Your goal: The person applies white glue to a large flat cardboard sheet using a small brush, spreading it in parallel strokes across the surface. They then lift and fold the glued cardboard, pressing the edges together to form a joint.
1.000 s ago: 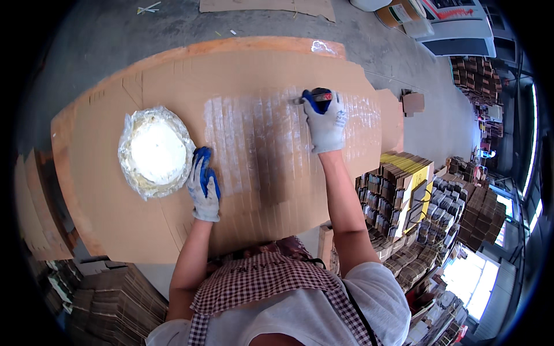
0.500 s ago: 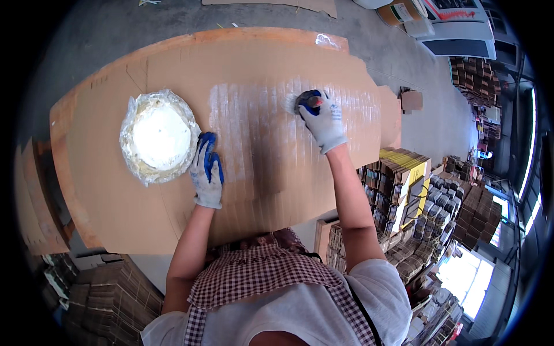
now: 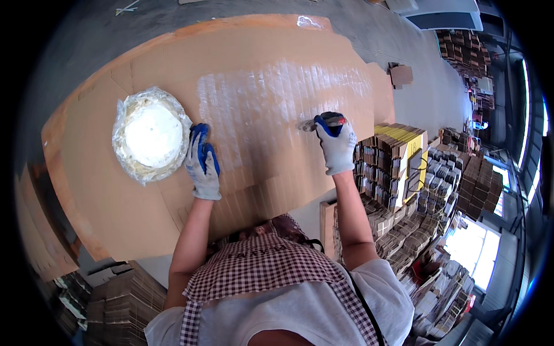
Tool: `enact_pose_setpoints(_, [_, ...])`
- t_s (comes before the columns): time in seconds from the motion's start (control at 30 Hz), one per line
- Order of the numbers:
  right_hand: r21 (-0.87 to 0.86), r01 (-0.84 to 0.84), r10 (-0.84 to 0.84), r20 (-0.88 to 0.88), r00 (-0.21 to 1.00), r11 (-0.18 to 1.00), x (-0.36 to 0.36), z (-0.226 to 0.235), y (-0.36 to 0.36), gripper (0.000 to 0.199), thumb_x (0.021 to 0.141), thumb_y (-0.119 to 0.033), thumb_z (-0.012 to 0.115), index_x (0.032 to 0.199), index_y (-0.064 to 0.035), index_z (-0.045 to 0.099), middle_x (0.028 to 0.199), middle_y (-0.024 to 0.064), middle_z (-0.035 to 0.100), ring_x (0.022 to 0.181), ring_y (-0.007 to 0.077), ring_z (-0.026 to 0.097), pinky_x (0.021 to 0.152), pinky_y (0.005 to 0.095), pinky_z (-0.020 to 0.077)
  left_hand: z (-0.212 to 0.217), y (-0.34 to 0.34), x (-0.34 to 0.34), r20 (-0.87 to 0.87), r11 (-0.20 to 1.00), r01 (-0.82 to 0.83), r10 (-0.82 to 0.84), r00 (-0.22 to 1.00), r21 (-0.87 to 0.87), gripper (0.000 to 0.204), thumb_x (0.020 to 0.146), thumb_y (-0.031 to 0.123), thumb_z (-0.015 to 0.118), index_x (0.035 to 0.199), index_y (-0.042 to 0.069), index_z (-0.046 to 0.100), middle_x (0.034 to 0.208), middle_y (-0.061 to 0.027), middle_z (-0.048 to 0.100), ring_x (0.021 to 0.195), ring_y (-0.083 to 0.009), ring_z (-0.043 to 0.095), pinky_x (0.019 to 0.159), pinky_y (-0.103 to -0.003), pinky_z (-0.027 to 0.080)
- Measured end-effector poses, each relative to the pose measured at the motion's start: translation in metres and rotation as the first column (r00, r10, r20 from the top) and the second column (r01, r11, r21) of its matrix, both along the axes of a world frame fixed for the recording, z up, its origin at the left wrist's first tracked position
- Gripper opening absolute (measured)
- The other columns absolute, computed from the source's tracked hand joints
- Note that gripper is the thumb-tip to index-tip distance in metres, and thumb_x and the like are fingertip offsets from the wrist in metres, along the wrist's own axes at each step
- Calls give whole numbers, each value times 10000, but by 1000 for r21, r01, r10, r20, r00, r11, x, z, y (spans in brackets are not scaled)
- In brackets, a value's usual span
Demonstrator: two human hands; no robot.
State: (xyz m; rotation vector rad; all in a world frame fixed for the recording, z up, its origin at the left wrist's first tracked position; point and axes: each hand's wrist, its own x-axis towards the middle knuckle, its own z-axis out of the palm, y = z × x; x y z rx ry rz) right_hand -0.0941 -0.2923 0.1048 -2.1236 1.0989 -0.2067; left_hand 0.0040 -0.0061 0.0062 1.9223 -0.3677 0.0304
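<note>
My right hand (image 3: 336, 142), in a white glove with blue palm, is closed around a brush (image 3: 307, 125) whose bristles rest on a large cardboard sheet (image 3: 156, 216). White wet streaks (image 3: 283, 83) run over the sheet's ribbed middle and right part. Flat on the cardboard, left of the streaks, lies my gloved left hand (image 3: 203, 164) with its fingers stretched out. Right beside those fingers stands a round container (image 3: 130, 164) lined with crumpled clear plastic. It holds a bright white paste (image 3: 151, 134).
The cardboard lies on a wooden board (image 3: 52, 138) whose edge shows at the left and far side. Stacks of folded cardboard (image 3: 378, 173) stand close at my right, with a yellow panel (image 3: 414, 144) among them. More stacks (image 3: 124, 294) sit at the lower left.
My right hand has drawn the brush toward me and slightly right, leaving more white smears on the cardboard. My left hand stays by the container. The whole view has shifted a little.
</note>
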Motion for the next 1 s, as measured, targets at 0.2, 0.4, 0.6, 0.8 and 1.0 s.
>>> enact_pose_setpoints(0.2, [-98, -14, 22, 76, 997, 995, -42, -23, 26, 272, 826, -143, 776, 1037, -33, 643, 984, 109, 651, 813, 221, 656, 727, 339, 531, 0, -5, 0, 52, 1000, 9, -10, 999, 27, 442, 1014, 305, 426, 1252, -19, 609, 1302, -164, 618, 1279, -344, 507, 1136, -442, 307])
enact_pose_setpoints(0.4, [-80, 0, 16, 193, 981, 997, -52, -16, 52, 322, 802, -188, 802, 1042, -42, 643, 997, 135, 641, 842, 293, 661, 760, 352, 535, -2, 0, 1, 93, 998, 25, -31, 995, 63, 441, 1015, 307, 429, 1257, -16, 608, 1312, -163, 615, 1276, -341, 509, 1134, -440, 309])
enact_pose_setpoints(0.6, [-382, -32, 46, 26, 999, 924, -60, -34, 40, 399, 783, -208, 798, 1115, -73, 625, 1087, 152, 628, 938, 358, 646, 787, 404, 531, -7, 1, 0, 70, 995, 27, -34, 997, 98, 441, 1020, 314, 426, 1249, -10, 617, 1304, -149, 623, 1263, -333, 521, 1133, -446, 310])
enact_pose_setpoints(0.8, [200, 476, -505, 519, 690, 856, -98, -14, -19, 282, 851, 25, 705, 1121, 5, 628, 1017, 92, 683, 889, 140, 656, 744, 306, 579, -5, -5, -1, 175, 992, 49, -69, 982, 115, 429, 999, 313, 446, 1242, 13, 633, 1284, -138, 628, 1247, -350, 521, 1117, -472, 324])
enact_pose_setpoints(1.0, [494, 371, -614, 552, 565, 786, -134, 10, -66, 320, 911, 27, 603, 1229, 43, 577, 1094, 112, 659, 925, 206, 674, 800, 347, 591, 5, -13, -11, 431, 944, 39, -186, 883, 329, 417, 998, 315, 419, 1226, 51, 648, 1244, -111, 655, 1165, -315, 565, 1104, -504, 318])
